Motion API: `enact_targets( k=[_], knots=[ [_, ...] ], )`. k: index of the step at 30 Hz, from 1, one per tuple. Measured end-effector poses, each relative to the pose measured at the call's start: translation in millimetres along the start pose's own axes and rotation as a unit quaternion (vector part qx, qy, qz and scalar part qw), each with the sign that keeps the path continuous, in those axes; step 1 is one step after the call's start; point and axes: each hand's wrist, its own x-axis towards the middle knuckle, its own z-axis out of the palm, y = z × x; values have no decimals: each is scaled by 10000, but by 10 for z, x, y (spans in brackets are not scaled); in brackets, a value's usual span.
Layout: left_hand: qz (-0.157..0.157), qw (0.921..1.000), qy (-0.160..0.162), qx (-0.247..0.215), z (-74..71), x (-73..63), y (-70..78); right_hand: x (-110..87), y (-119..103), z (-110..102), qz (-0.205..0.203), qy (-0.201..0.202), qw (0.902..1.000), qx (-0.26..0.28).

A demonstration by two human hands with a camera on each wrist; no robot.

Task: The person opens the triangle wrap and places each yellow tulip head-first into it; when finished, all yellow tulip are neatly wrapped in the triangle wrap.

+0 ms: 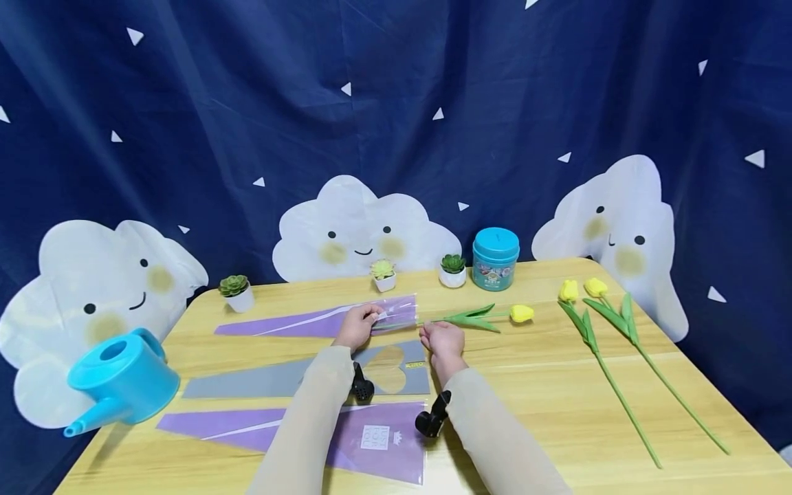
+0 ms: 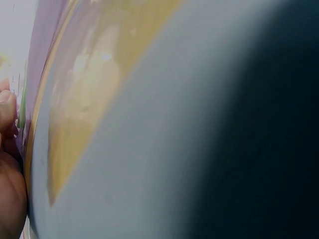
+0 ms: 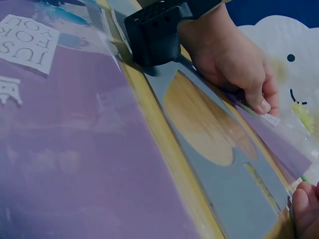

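Note:
A yellow artificial tulip [image 1: 522, 313] lies sideways on the table, its stem running into the mouth of the far purple flower sleeve [image 1: 322, 322]. My left hand [image 1: 357, 324] pinches this sleeve near its open end; in the right wrist view, the left hand's thumb [image 3: 263, 105] lies beside the green stem. At the sleeve's mouth, my right hand [image 1: 443, 340] pinches the tulip's stem below the leaves [image 1: 473, 319]. Only part of the right hand [image 3: 305, 211] shows in its own wrist view. Nearer to me lie a grey sleeve [image 1: 247, 379] and a second purple sleeve [image 1: 377, 440].
Two more yellow tulips [image 1: 609, 371] [image 1: 665, 375] lie at the right. A blue watering can [image 1: 124, 378] stands at the left. Along the back are small potted succulents [image 1: 239, 298] [image 1: 383, 280] [image 1: 453, 275] and a teal lidded jar [image 1: 495, 261]. A dark blue curtain [image 1: 396, 69] hangs behind.

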Motion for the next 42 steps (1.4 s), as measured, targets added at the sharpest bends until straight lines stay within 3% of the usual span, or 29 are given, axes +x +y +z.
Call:
enact_targets(
  k=[8, 14, 18, 21, 23, 26, 28, 32, 34, 36, 39, 40, 42],
  knots=[
    [-77, 10000, 2, 15, -15, 10, 7, 42, -31, -65, -75, -46, 9998, 156],
    [-94, 9999, -27, -72, -11, 28, -32, 127, -275, -200, -338, -278, 9990, 16],
    [-44, 10000, 27, 44, -23, 27, -30, 245, -473, -307, -663, -635, 9950, -393],
    [-26, 9999, 54, 102, -35, 23, -20, 353, -586, -423, -1080, -1001, 9815, -1220],
    [-49, 9999, 45, 107, -41, 21, -15, 423, -644, -521, -1384, -1309, 9621, -1949],
    [-56, 9999, 24, 100, -47, 17, -9, 532, -698, -678, -1792, -1798, 9225, -2909],
    [-67, 9999, 13, 76, -46, 11, 0, 597, -714, -770, -1954, -2118, 8967, -3360],
    [-81, 10000, 11, 30, -32, -20, 15, 700, -707, -915, -2119, -2571, 8583, -3902],
    [-115, 9999, 22, 49, -24, -42, 27, 734, -696, -978, -2302, -2706, 8285, -4328],
    [-116, 9999, 46, 96, -15, -59, 37, 759, -691, -1031, -2555, -2815, 7859, -4876],
    [-114, 9998, 48, 149, -5, -67, 50, 802, -690, -1099, -3148, -2933, 6946, -5766],
    [-103, 9998, 35, 170, -3, -66, 49, 813, -693, -1114, -3294, -2973, 6701, -5950],
    [-132, 9998, 26, 163, 1, -57, 47, 831, -700, -1133, -3482, -3050, 6355, -6179]
  ],
)
